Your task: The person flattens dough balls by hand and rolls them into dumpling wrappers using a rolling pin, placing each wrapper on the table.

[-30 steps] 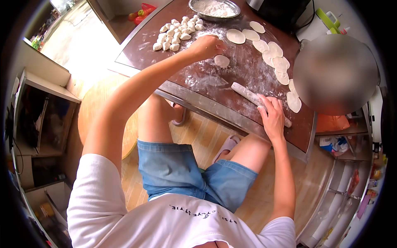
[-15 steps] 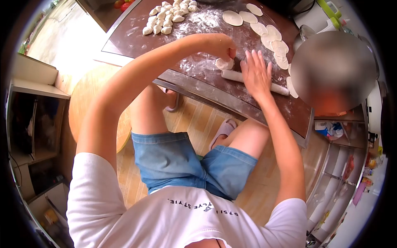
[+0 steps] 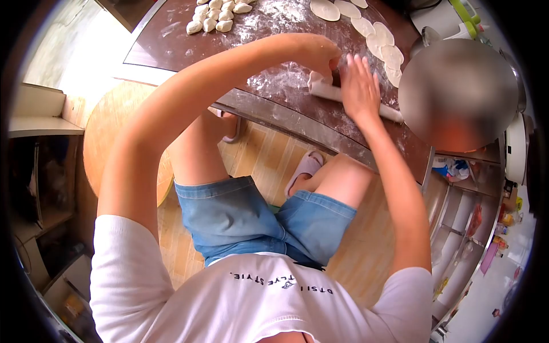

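Note:
On the floured brown table [image 3: 171,43], my right hand [image 3: 360,91] lies flat with its fingers stretched out on top of a pale rolling pin [image 3: 326,90]. My left hand [image 3: 323,55] is curled, its fingers pressed on a small piece of dough [image 3: 318,77] at the pin's left end. That dough is partly hidden by the hand and touches the pin. Thin round wrappers [image 3: 377,43] lie overlapping in a curved row beyond my right hand. Several floured dough lumps [image 3: 210,14] sit in a group at the back left.
A large round object [image 3: 460,94], blurred, stands at the table's right. Below it are shelves with bags [image 3: 454,168]. A round wooden stool [image 3: 123,137] is to the left. My knees are close under the table's front edge.
The pin has moved up against the dough, and its left end now meets it. My left hand has shifted slightly right. The whole view has shifted a little, with the table higher in it.

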`<state>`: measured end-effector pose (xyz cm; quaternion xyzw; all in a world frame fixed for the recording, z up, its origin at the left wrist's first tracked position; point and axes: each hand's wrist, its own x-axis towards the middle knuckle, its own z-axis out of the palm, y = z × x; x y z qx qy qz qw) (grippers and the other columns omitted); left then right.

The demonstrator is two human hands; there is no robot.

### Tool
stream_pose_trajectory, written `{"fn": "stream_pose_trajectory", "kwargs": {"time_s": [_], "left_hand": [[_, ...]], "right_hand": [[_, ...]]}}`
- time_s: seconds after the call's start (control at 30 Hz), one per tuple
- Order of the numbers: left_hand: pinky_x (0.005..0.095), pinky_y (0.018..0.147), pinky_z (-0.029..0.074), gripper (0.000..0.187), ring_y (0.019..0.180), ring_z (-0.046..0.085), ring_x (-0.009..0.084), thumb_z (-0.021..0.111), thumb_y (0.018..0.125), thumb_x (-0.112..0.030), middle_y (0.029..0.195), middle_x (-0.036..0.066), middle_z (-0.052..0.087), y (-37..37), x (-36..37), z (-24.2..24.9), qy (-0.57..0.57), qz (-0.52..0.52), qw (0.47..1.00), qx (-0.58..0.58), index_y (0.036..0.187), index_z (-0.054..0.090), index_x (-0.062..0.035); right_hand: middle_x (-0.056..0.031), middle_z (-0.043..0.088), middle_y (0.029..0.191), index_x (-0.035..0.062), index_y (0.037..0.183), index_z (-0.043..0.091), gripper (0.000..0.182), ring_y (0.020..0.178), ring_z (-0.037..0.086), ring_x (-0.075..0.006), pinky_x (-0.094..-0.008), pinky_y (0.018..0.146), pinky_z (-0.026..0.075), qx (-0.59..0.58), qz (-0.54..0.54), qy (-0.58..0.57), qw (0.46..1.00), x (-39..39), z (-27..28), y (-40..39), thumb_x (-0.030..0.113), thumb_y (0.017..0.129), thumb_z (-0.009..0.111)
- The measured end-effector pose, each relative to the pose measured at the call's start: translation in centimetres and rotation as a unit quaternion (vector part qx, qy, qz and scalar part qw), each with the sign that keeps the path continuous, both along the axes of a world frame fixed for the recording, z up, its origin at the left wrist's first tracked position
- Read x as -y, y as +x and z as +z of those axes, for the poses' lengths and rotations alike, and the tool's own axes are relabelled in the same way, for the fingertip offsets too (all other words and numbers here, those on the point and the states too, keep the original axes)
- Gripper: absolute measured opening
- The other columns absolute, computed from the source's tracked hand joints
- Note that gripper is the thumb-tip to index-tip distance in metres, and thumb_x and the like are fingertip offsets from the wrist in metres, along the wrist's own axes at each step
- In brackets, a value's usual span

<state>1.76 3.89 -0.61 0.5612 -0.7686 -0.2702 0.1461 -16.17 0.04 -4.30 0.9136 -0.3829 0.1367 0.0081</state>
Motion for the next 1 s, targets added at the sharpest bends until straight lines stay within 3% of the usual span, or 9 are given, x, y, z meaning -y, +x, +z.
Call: {"fn": "stream_pose_trajectory", "kwargs": {"time_s": [0.17,0.33,0.43,0.47,0.57,0.67,0.8,0.9,1.0], "left_hand": [[0.0346,0.065,0.048,0.022,0.073,0.062,0.0265,0.062,0.07,-0.018,0.077,0.012,0.065,0.3,2.5,-0.7,-0.015,-0.013,0.996,0.087,0.087,0.066,-0.0047],[0.0328,0.054,0.047,0.013,0.061,0.062,0.0199,0.063,0.07,-0.012,0.067,0.009,0.06,0.0,0.7,0.1,0.103,0.016,0.994,-0.044,0.078,0.057,-0.0035],[0.0335,0.055,0.047,0.016,0.061,0.061,0.0212,0.062,0.07,-0.014,0.067,0.009,0.061,0.5,1.0,-0.3,0.066,-0.015,0.998,-0.019,0.081,0.058,-0.0032],[0.0346,0.055,0.047,0.017,0.062,0.061,0.0226,0.061,0.071,-0.015,0.068,0.01,0.061,0.9,1.2,-0.8,-0.064,-0.053,0.997,-0.002,0.083,0.059,-0.0031],[0.0352,0.056,0.047,0.017,0.062,0.06,0.0236,0.06,0.071,-0.015,0.07,0.011,0.061,0.7,1.6,0.3,0.0,-0.017,0.998,0.058,0.084,0.06,-0.003],[0.0345,0.056,0.047,0.017,0.062,0.061,0.0235,0.06,0.072,-0.016,0.072,0.011,0.062,0.6,2.3,-1.4,0.017,-0.042,0.996,0.078,0.084,0.06,-0.003],[0.0366,0.059,0.047,0.018,0.065,0.061,0.0258,0.059,0.072,-0.017,0.074,0.011,0.062,0.6,-0.1,0.3,0.107,0.015,0.992,-0.07,0.085,0.061,-0.0032],[0.0374,0.061,0.047,0.019,0.068,0.061,0.0269,0.059,0.071,-0.017,0.074,0.011,0.063,0.6,0.5,0.2,-0.028,-0.028,0.999,0.003,0.084,0.061,-0.0035],[0.0368,0.063,0.046,0.02,0.071,0.061,0.0266,0.06,0.07,-0.019,0.074,0.011,0.063,-0.1,1.2,0.5,0.007,-0.01,0.996,0.087,0.083,0.062,-0.0042]], "right_hand": [[-0.0221,0.035,0.137,-0.0028,0.13,0.037,0.054,0.131,0.027,-0.0348,-0.0493,0.106,0.02,-0.023,-0.057,0.038,0.997,4.4,0.9,3.2,0.035,0.092,0.032],[-0.0213,0.034,0.138,-0.0004,0.131,0.038,0.054,0.131,0.028,-0.0321,-0.0491,0.106,0.019,-0.013,0.013,0.056,0.998,-3.5,0.6,-2.8,0.037,0.093,0.034],[-0.0199,0.036,0.138,0.0,0.131,0.039,0.053,0.131,0.029,-0.032,-0.0489,0.106,0.019,-0.011,0.008,0.017,1.0,-1.6,0.1,-1.4,0.036,0.093,0.035],[-0.0192,0.036,0.137,-0.0008,0.131,0.038,0.053,0.131,0.029,-0.032,-0.049,0.106,0.019,0.004,-0.009,0.013,1.0,0.3,0.0,0.0,0.035,0.092,0.035],[-0.0194,0.036,0.137,-0.0014,0.13,0.038,0.054,0.131,0.029,-0.0321,-0.049,0.106,0.019,0.004,-0.064,0.011,0.998,3.7,0.9,3.2,0.036,0.093,0.034],[-0.0203,0.034,0.138,-0.0016,0.131,0.037,0.056,0.132,0.027,-0.0324,-0.0491,0.106,0.018,-0.003,-0.013,0.022,1.0,0.5,-0.1,0.4,0.039,0.093,0.032],[-0.0216,0.034,0.138,-0.0022,0.131,0.037,0.054,0.131,0.028,-0.0328,-0.0496,0.106,0.019,-0.02,0.02,0.068,0.997,-4.3,0.9,-2.7,0.036,0.094,0.033],[-0.0218,0.035,0.137,-0.0018,0.13,0.039,0.052,0.131,0.029,-0.0331,-0.05,0.106,0.02,0.014,-0.002,0.016,1.0,-0.1,0.1,0.2,0.035,0.093,0.034],[-0.0215,0.036,0.137,-0.0016,0.128,0.04,0.052,0.13,0.03,-0.0329,-0.0503,0.105,0.021,0.003,-0.049,-0.002,0.999,3.8,0.5,3.0,0.035,0.093,0.035]]}}
